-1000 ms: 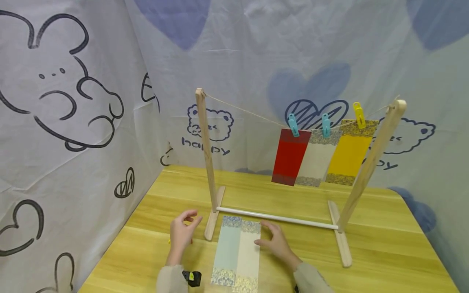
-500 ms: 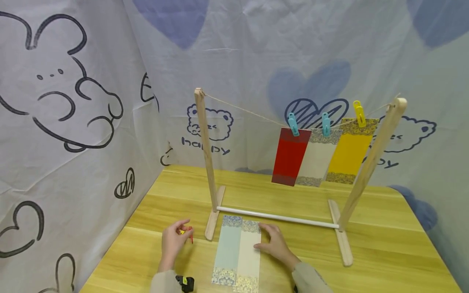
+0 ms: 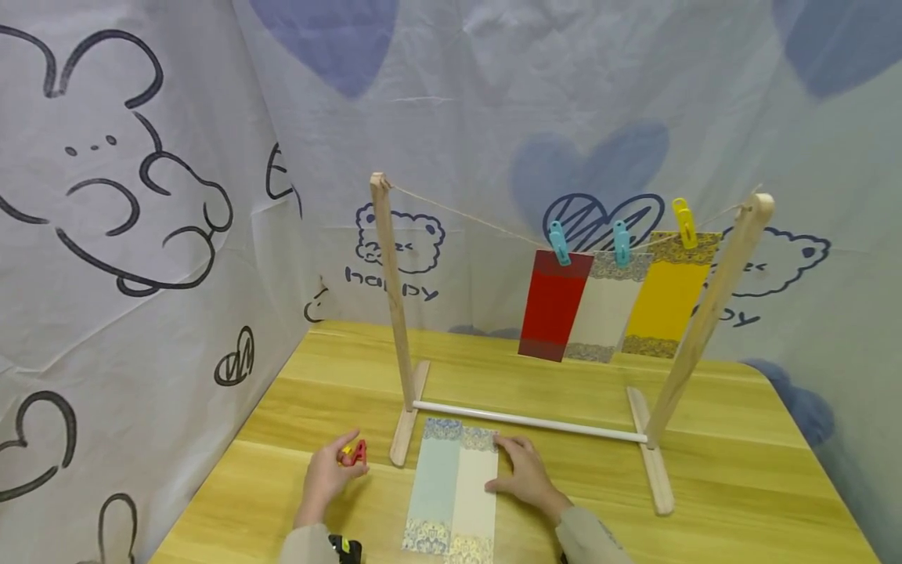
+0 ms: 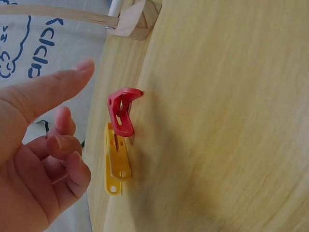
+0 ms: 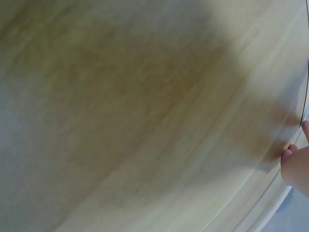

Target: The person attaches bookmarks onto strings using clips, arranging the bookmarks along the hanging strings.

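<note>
My left hand (image 3: 326,476) hovers beside a red clothespin (image 3: 359,453) and a yellow clothespin (image 3: 344,456). In the left wrist view the red clothespin (image 4: 121,111) and yellow clothespin (image 4: 116,159) lie on the wood, apart from the fingers, which hold nothing. My right hand (image 3: 528,476) has its fingertips at the right edge of a cream paper strip (image 3: 475,489). A pale blue-green strip (image 3: 437,478) lies along its left side; both have patterned ends. At the right wrist view's edge only part of the right hand (image 5: 295,164) shows.
Behind the strips stands a wooden rack with a left post (image 3: 392,290), right post (image 3: 710,321) and white crossbar (image 3: 528,421). Its string carries a red strip (image 3: 555,305), white strip (image 3: 607,309) and yellow strip (image 3: 665,298), clipped by clothespins. Patterned cloth surrounds the table (image 3: 261,470).
My left hand has shifted left and slightly down toward the viewer, uncovering the red and yellow clothespins. The right hand stays by the cream strip, almost still.
</note>
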Action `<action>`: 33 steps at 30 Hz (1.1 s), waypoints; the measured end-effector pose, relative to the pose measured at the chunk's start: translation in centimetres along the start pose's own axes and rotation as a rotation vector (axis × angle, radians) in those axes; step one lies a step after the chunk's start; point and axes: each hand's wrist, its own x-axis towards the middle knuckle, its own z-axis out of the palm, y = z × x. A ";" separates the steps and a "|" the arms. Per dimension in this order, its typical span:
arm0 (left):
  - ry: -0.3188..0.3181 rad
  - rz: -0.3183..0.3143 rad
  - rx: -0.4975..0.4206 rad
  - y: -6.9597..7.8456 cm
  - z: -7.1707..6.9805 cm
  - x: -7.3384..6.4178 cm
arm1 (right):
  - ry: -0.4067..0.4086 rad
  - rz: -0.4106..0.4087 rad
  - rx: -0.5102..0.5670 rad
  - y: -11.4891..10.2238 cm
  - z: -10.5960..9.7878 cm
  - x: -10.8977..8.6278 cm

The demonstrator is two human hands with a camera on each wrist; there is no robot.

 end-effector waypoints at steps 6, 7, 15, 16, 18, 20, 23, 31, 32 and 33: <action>-0.053 -0.004 0.034 -0.4 0.3 0.3 | -0.005 -0.024 -0.015 -0.3 -0.2 -0.3; -0.059 -0.008 0.037 -0.4 0.3 0.4 | -0.005 -0.029 -0.024 -0.2 -0.2 -0.4; -0.083 -0.021 0.090 -0.6 0.4 0.6 | 0.001 -0.057 -0.076 0.0 -0.5 -0.5; -0.086 -0.019 0.094 -0.6 0.3 0.6 | -0.001 -0.058 -0.078 0.0 -0.5 -0.5; -0.089 -0.017 0.102 -0.7 0.3 0.6 | -0.008 -0.070 -0.082 0.0 -0.7 -0.5; -0.091 -0.015 0.108 -0.8 0.4 0.6 | -0.015 -0.080 -0.083 0.0 -0.8 -0.5; -0.094 -0.013 0.115 -0.9 0.6 0.7 | -0.033 -0.080 -0.082 -0.1 -1.0 -0.5; -0.090 -0.001 0.124 -1.1 0.6 0.8 | -0.032 -0.073 -0.016 -0.1 -1.5 -0.3; -0.093 -0.004 0.123 -1.1 0.6 0.8 | -0.025 -0.068 -0.011 -0.1 -1.6 -0.2; -0.097 -0.010 0.122 -1.0 0.7 0.8 | -0.021 -0.061 0.000 -0.1 -1.6 -0.2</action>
